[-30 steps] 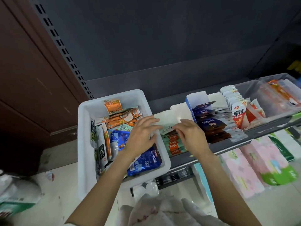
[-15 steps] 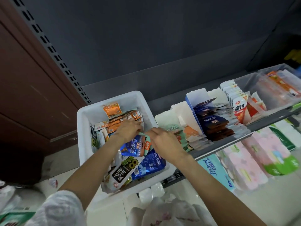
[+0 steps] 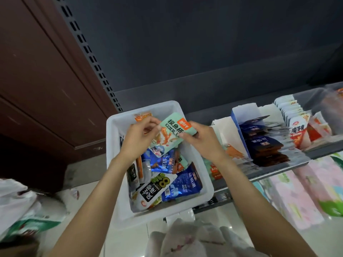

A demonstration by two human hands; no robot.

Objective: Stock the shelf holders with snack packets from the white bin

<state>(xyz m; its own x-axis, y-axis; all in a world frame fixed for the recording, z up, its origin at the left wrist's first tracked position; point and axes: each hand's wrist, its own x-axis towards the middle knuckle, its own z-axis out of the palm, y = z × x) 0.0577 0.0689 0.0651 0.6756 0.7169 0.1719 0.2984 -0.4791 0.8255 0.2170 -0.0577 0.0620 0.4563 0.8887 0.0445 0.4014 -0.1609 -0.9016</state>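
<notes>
The white bin [image 3: 118, 125] sits at the left end of the shelf, filled with blue, orange, black and green snack packets. Over its far half I hold up a mint-green packet with an orange label [image 3: 171, 131]. My left hand [image 3: 138, 137] pinches its left edge and my right hand [image 3: 201, 139] grips its right end. White paper holders [image 3: 225, 130] stand on the shelf just right of the bin, one with green and orange packets [image 3: 232, 153] in it. A blue-edged holder [image 3: 241, 115] carries dark blue packets [image 3: 263, 143].
Further right on the shelf [image 3: 315, 154] stand white-and-red packets [image 3: 297, 132] and a clear bin [image 3: 332, 101]. Pink and green tissue packs [image 3: 300, 197] fill the shelf below. Plastic bags [image 3: 20, 206] lie on the floor at left. A brown wooden panel [image 3: 37, 71] stands left of the shelving.
Both hands left the holder, dipped into the bin, and have now lifted a mint-green packet clear of the pile. The camera has moved closer and leftward.
</notes>
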